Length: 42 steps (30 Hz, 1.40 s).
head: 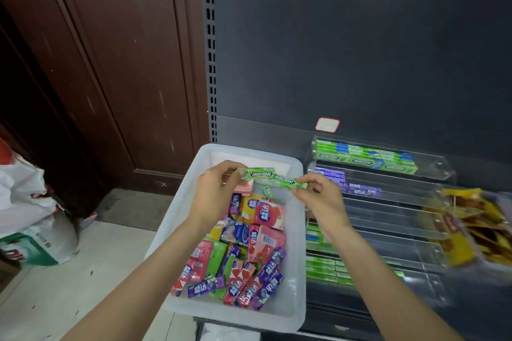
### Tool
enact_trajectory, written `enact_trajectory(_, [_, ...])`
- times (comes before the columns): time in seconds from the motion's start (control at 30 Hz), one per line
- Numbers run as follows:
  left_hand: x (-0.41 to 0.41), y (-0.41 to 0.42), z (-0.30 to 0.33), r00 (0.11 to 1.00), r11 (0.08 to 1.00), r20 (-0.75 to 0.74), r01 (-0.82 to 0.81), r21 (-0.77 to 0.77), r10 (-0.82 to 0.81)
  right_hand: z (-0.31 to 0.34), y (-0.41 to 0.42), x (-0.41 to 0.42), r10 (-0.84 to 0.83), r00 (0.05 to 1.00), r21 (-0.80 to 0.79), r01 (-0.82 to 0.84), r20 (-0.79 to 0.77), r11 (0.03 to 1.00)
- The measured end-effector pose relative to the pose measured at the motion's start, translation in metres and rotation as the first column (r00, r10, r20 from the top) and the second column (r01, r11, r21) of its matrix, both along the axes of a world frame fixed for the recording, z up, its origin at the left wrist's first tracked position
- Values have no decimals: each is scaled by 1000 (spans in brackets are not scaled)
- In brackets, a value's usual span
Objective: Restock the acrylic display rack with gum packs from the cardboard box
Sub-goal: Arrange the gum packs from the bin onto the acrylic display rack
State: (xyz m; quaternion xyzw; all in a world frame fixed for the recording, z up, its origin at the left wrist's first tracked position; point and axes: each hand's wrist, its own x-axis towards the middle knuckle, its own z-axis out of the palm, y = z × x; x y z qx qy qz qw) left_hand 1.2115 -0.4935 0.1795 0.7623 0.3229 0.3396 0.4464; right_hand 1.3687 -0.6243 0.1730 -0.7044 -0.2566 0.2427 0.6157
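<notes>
Left hand (214, 188) pinches one green Doublemint pack (257, 173), right hand (318, 196) pinches a second (288, 181); packs meet end to end above the white plastic bin (297, 230) of mixed gum, left of the acrylic rack (432, 166).

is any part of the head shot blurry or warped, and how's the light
Head view: sharpest at centre, where the two green gum packs held between left hand and right hand read clearly; the yellow snack packets at the right edge are smeared. Wide-angle bending curves the shelf upright. Light is dim on the dark back panel, with soft glare on the acrylic rack and white bin.
</notes>
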Motion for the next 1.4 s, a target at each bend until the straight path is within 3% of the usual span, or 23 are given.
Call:
enact_trajectory(0.2, [46,-52,10,992,991,125,48,-124,-32,7,-59,40,-9,1000,80,11,-23,997])
enact_trajectory(0.5, [84,-99,0,996,987,84,39,-155,-27,-11,-123,93,-46,998,-73,49,51,996])
enact_trajectory(0.67, [87,-117,-11,1000,991,11,-7,-132,8,-39,-142,96,79,987,-205,-49,142,978])
enact_trajectory(0.83, [86,-125,-17,999,994,-21,-32,-107,30,-56,-154,101,131,950,-362,-20,285,932])
enact_trajectory(1.07, [87,-137,-20,1000,990,-3,-12,-141,12,-60,-161,108,400,866,-599,-155,300,786])
enact_trajectory(1.23, [88,-140,-18,1000,990,-16,-5,-143,2,-56,-150,108,486,795,-669,-142,362,729])
enact_trajectory(1.4, [87,-140,-16,1000,989,-12,-9,-148,7,-57,-149,111,525,793,-720,-167,308,674])
